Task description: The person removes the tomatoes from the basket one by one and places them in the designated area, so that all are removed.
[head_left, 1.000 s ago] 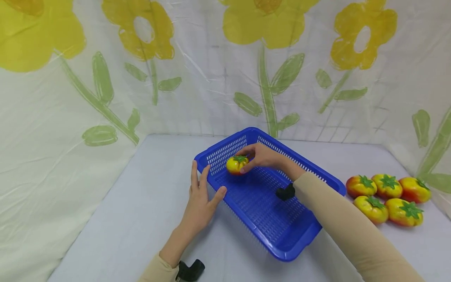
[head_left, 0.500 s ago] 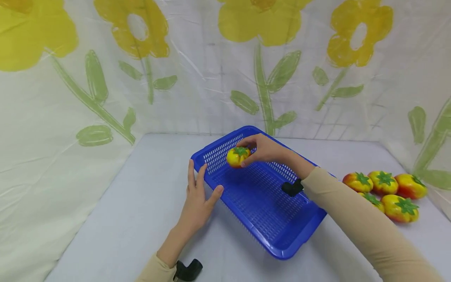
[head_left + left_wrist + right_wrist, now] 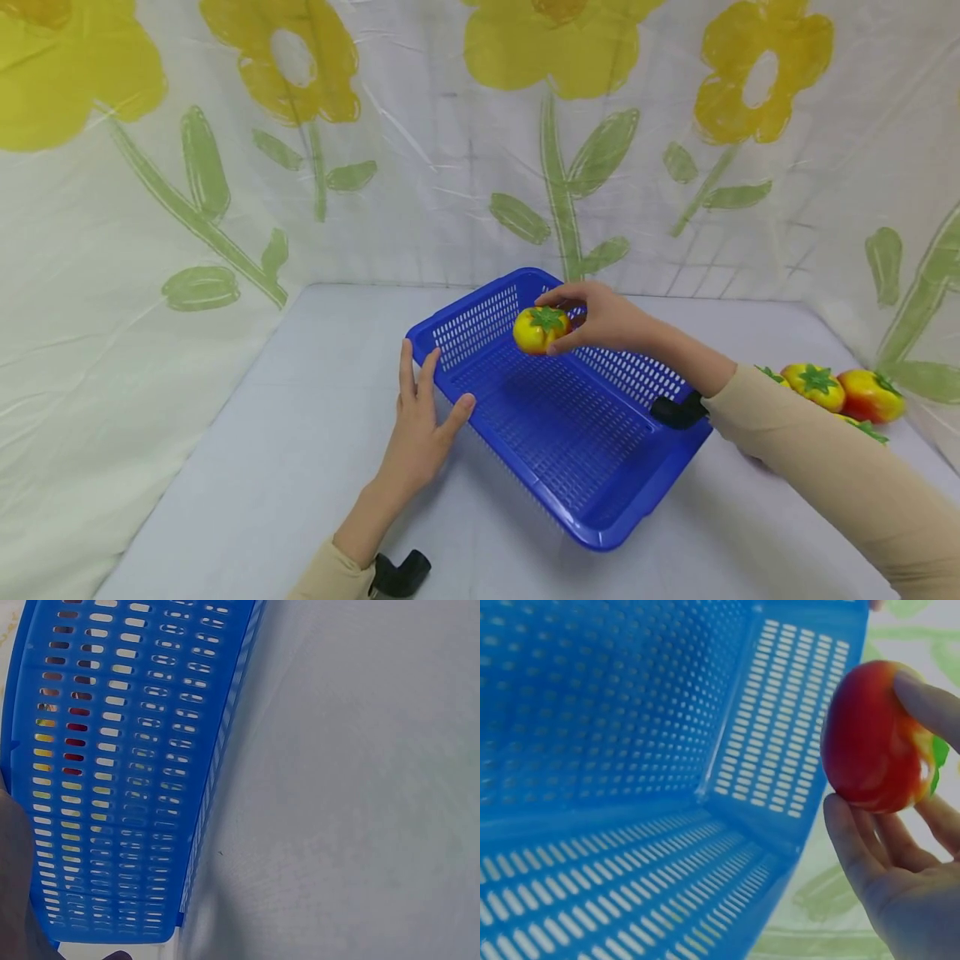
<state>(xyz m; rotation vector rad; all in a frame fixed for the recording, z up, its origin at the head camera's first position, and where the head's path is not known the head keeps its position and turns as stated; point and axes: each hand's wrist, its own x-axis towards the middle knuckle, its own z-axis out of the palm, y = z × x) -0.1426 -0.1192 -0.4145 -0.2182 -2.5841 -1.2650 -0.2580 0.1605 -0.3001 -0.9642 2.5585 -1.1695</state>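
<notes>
My right hand pinches a yellow-and-red toy tomato with a green star-shaped leaf top, thumb on one side and fingers on the other. In the head view it overlaps the far part of a blue plastic basket. The right wrist view shows the red underside of the tomato beside the basket's slotted end wall. My left hand has its fingers straight, fingertips at the basket's left rim. Through the slots in the left wrist view, patches of red and yellow show behind the basket wall.
More toy tomatoes lie on the table at the right, partly hidden by my right sleeve. The pale tabletop extends left of the basket. A white sheet with painted flowers hangs behind.
My right hand has lifted the tomato from low in the basket's far left corner and carried it right. My right sleeve now covers more of the other tomatoes. The left hand stays at the rim.
</notes>
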